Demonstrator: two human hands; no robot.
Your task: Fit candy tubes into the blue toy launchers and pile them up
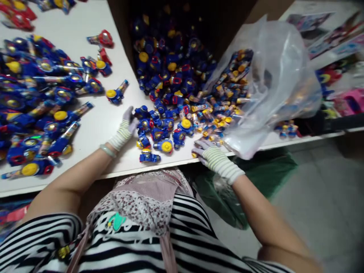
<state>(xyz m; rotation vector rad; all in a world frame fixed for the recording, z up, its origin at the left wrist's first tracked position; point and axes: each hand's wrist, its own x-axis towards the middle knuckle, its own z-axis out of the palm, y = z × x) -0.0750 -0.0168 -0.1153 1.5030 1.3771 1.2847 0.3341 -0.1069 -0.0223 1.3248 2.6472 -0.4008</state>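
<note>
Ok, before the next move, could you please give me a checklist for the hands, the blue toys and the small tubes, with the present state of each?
1. Striped gloves worn: ok, both.
2. Left grip beside the blue toys: ok.
3. Right grip empty: cannot tell; a yellow piece shows at its fingertips.
4. Small tubes all inside the clear plastic bag: not ok; many lie outside.
5. Blue toys apart from the small tubes: not ok; the piles meet.

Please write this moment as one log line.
left hand: beside blue toys, none visibly held | right hand: near small tubes, grip unclear | plastic bag: tubes at its mouth
</note>
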